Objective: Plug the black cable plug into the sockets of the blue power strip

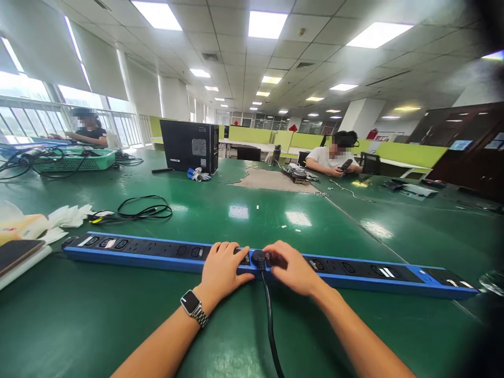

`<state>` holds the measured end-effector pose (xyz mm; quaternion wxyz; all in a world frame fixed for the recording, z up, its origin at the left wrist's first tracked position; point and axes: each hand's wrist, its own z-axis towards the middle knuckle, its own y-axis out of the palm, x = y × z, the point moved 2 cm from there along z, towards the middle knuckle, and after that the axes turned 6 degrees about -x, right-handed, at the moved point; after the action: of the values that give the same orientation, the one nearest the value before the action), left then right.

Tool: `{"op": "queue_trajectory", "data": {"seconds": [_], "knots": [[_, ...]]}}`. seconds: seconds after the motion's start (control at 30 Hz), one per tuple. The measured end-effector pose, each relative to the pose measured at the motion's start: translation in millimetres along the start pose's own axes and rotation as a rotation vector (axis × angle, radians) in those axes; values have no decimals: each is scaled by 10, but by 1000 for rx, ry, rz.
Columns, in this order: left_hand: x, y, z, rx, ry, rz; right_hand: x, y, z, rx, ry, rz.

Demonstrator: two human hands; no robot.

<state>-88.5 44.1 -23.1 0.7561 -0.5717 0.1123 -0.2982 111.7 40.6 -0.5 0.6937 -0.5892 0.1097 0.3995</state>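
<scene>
A long blue power strip (pixel 157 253) with black sockets lies across the green table (pixel 244 210) in front of me. My left hand (pixel 221 268), with a watch on the wrist, rests on the strip's middle, fingers curled over its top. My right hand (pixel 290 266) is just to the right, fingers closed on a black plug (pixel 259 258) seated in a socket of the strip. The plug's black cable (pixel 270 320) runs down toward me between my forearms.
A coiled black cable (pixel 144 209) and white tissue (pixel 69 215) lie at the left. A black computer case (pixel 189 145) and a green basket (pixel 74 158) stand farther back. Two other people sit at the far left and far right.
</scene>
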Motion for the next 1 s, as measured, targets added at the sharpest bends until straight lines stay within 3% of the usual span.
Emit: {"op": "queue_trajectory", "data": {"seconds": [0.1,0.17,0.23,0.33,0.4,0.47,0.53,0.67,1.0], "knots": [[-1,8,6,6,-8,23,-47,174,-7,-38,-70,-324],[-12,17,8,7,-13,31,-114,208,30,41,-120,-389],[-23,25,10,2,-13,34,-174,82,50,262,-155,-327],[-31,25,15,-1,-8,41,-167,-306,-34,667,-108,-222],[-32,19,16,5,-10,47,-68,-524,-161,753,-45,-246],[-32,15,15,7,-15,54,113,-620,-326,691,60,-305],[-34,16,12,5,-17,62,330,-586,-491,551,135,-348],[-41,24,10,16,-16,75,612,-380,-648,332,64,-396],[-69,31,8,10,2,61,555,-418,-547,44,-18,-612]]}}
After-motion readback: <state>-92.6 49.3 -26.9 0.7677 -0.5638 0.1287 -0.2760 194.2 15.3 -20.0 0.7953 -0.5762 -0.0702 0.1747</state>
